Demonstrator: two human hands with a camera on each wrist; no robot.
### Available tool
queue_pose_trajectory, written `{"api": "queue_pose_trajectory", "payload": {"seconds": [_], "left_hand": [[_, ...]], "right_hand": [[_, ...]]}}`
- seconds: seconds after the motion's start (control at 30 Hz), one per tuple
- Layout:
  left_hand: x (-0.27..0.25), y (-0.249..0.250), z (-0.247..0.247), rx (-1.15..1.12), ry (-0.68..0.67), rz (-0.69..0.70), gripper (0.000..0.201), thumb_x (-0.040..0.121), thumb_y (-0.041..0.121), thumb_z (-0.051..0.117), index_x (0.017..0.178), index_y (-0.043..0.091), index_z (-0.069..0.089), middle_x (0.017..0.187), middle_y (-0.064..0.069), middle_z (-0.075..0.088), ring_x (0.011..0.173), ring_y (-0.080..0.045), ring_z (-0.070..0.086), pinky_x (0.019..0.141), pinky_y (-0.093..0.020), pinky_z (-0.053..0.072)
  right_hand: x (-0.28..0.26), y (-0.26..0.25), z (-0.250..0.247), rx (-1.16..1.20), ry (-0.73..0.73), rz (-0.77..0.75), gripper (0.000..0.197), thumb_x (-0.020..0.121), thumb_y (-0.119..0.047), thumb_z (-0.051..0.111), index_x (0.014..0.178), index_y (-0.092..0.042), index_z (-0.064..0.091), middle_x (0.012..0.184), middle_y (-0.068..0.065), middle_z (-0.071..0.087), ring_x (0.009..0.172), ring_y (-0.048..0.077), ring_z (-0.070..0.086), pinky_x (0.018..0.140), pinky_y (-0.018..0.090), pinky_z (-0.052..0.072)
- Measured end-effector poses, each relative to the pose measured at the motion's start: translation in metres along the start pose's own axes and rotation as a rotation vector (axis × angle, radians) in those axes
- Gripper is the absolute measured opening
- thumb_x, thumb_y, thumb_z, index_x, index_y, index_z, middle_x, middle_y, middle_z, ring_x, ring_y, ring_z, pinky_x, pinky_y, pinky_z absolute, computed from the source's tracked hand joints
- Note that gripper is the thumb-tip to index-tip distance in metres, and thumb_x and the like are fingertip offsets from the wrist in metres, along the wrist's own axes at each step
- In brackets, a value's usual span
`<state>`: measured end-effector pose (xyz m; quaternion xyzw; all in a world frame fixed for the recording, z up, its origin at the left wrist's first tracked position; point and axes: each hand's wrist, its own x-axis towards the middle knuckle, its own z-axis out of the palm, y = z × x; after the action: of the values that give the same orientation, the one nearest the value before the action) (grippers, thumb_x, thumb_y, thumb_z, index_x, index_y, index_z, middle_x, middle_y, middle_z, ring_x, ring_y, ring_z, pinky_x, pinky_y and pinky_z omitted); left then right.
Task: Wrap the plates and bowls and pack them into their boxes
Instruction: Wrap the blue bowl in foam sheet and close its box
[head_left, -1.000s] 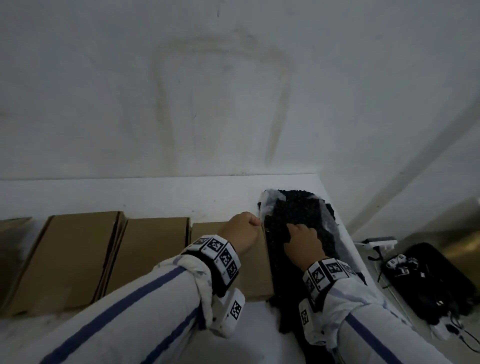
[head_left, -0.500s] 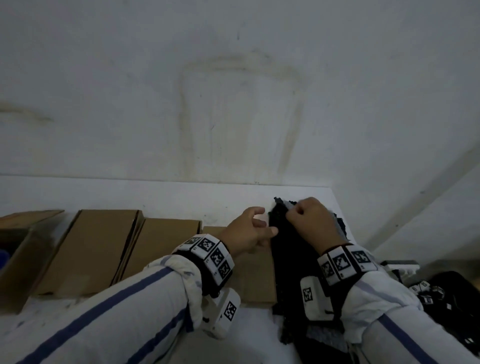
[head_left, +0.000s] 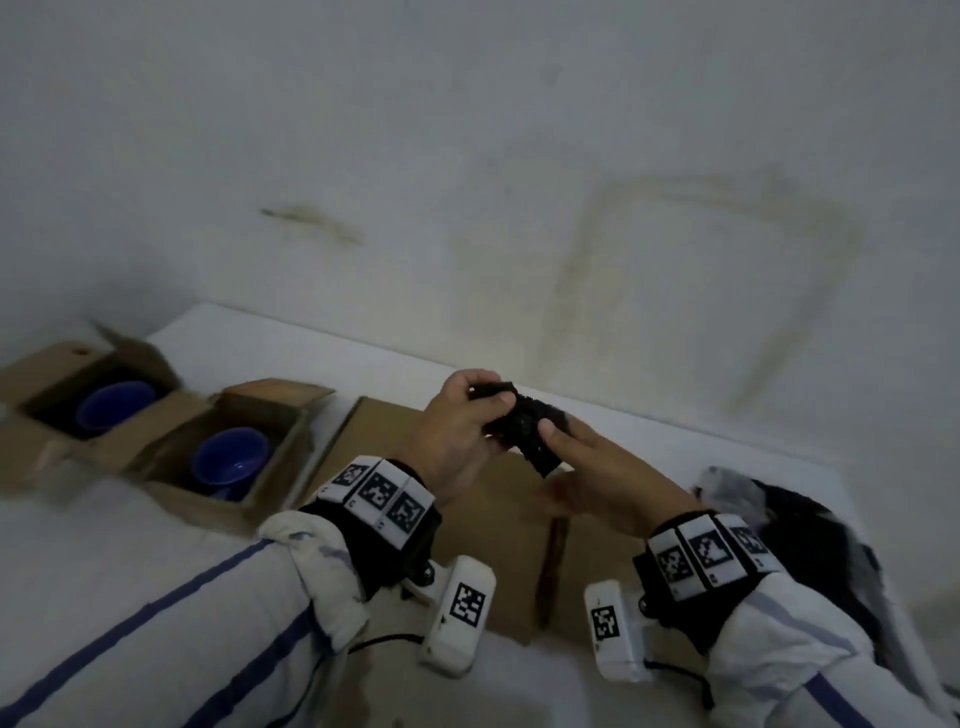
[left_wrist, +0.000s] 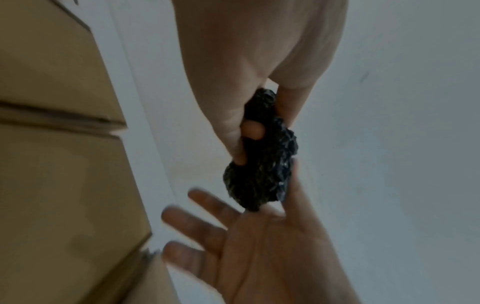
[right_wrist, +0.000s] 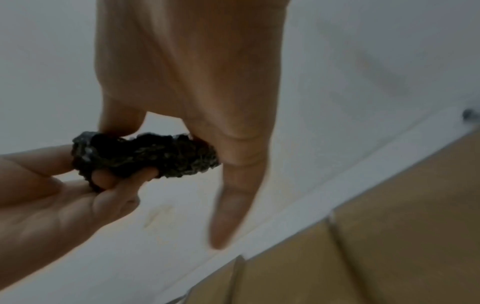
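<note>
Clenching wrap (head_left: 524, 422) in left hand (head_left: 453, 435), pinching its end with right hand (head_left: 613, 493), over the flat box (head_left: 496, 540). Ease apart slowly; find an edge, no yanking.

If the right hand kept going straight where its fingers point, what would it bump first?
Probably the left hand, which grips the black wad that the right hand pinches too. The straight fingers aim low, so they might slip under; depth is unclear.
</note>
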<state>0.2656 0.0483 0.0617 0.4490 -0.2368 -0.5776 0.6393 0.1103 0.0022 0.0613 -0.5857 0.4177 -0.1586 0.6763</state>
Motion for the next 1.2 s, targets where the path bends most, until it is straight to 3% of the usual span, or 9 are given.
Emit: {"api": "queue_pose_trajectory", "payload": {"seconds": [0.1, 0.23, 0.33, 0.47, 0.67, 0.8, 0.9, 1.1, 1.2], "left_hand": [[-0.012, 0.019, -0.054, 0.274, 0.155, 0.076, 0.044, 0.080, 0.003, 0.065, 0.109, 0.020, 0.036, 0.106, -0.010, 0.051, 0.096, -0.028, 0.059, 0.086, -0.048, 0.054], [-0.026, 0.046, -0.131, 0.509, 0.308, 0.068, 0.036, 0.068, 0.016, 0.068, 0.088, 0.021, 0.038, 0.090, -0.009, 0.053, 0.082, -0.026, 0.058, 0.081, -0.049, 0.054], [-0.026, 0.062, -0.181, 0.488, 0.316, 0.030, 0.024, 0.075, 0.005, 0.067, 0.082, 0.013, 0.046, 0.081, -0.011, 0.056, 0.073, -0.025, 0.058, 0.070, -0.035, 0.056], [-0.028, 0.079, -0.239, 0.634, 0.295, -0.016, 0.017, 0.088, -0.002, 0.051, 0.093, 0.012, 0.056, 0.091, -0.011, 0.060, 0.080, -0.022, 0.058, 0.071, -0.033, 0.050], [-0.028, 0.068, -0.301, 1.504, -0.046, -0.023, 0.024, 0.088, 0.015, 0.058, 0.112, 0.011, 0.061, 0.113, -0.005, 0.060, 0.109, -0.022, 0.055, 0.096, -0.033, 0.045], [-0.018, 0.063, -0.306, 1.817, -0.286, -0.093, 0.029, 0.094, 0.016, 0.045, 0.119, 0.014, 0.061, 0.120, -0.007, 0.060, 0.115, -0.022, 0.048, 0.111, -0.038, 0.030], [-0.013, 0.066, -0.308, 1.854, -0.360, -0.212, 0.028, 0.094, 0.012, 0.043, 0.113, 0.009, 0.062, 0.114, -0.010, 0.064, 0.110, -0.024, 0.054, 0.113, -0.040, 0.030], [-0.010, 0.074, -0.309, 1.748, -0.337, -0.253, 0.030, 0.092, 0.010, 0.050, 0.121, 0.009, 0.057, 0.111, -0.013, 0.064, 0.101, -0.026, 0.060, 0.093, -0.038, 0.050], [-0.011, 0.074, -0.308, 1.791, -0.333, -0.238, 0.034, 0.093, 0.010, 0.050, 0.127, 0.011, 0.054, 0.116, -0.012, 0.062, 0.106, -0.026, 0.059, 0.094, -0.035, 0.048]], "right_hand": [[0.032, -0.012, 0.057, 0.006, -0.067, -0.149, 0.043, 0.084, -0.027, 0.067, 0.126, -0.022, 0.055, 0.120, 0.008, 0.064, 0.102, 0.022, 0.065, 0.091, 0.039, 0.052], [0.069, -0.036, 0.134, -0.610, -0.118, -0.308, 0.058, 0.085, -0.012, 0.065, 0.139, -0.025, 0.045, 0.132, -0.003, 0.052, 0.120, 0.014, 0.051, 0.105, 0.030, 0.040], [0.095, -0.041, 0.190, -0.993, -0.107, -0.412, 0.054, 0.085, -0.016, 0.064, 0.136, -0.021, 0.047, 0.134, 0.002, 0.046, 0.119, 0.018, 0.047, 0.095, 0.020, 0.037], [0.120, -0.041, 0.232, -0.857, 0.051, -0.389, 0.027, 0.086, -0.007, 0.060, 0.111, -0.016, 0.057, 0.110, 0.006, 0.059, 0.096, 0.019, 0.056, 0.071, 0.020, 0.039], [0.159, -0.033, 0.270, -1.054, -0.027, -0.295, 0.027, 0.087, -0.008, 0.056, 0.109, -0.020, 0.068, 0.120, 0.001, 0.061, 0.109, 0.016, 0.056, 0.084, 0.016, 0.039], [0.169, -0.021, 0.294, -1.472, -0.282, -0.230, 0.023, 0.091, -0.017, 0.051, 0.101, -0.020, 0.071, 0.103, 0.003, 0.069, 0.085, 0.019, 0.060, 0.080, 0.029, 0.048], [0.170, -0.015, 0.303, -1.613, -0.343, -0.208, 0.023, 0.093, -0.024, 0.049, 0.101, -0.016, 0.069, 0.097, 0.005, 0.068, 0.078, 0.021, 0.055, 0.083, 0.035, 0.041], [0.162, -0.050, 0.282, -1.313, -0.543, 0.004, 0.030, 0.084, -0.010, 0.053, 0.112, -0.013, 0.065, 0.112, 0.002, 0.061, 0.100, 0.018, 0.056, 0.087, 0.032, 0.046], [0.158, -0.037, 0.296, -1.535, -0.654, 0.070, 0.014, 0.087, -0.011, 0.051, 0.080, -0.007, 0.063, 0.074, 0.007, 0.059, 0.064, 0.017, 0.049, 0.059, 0.025, 0.041]]}}
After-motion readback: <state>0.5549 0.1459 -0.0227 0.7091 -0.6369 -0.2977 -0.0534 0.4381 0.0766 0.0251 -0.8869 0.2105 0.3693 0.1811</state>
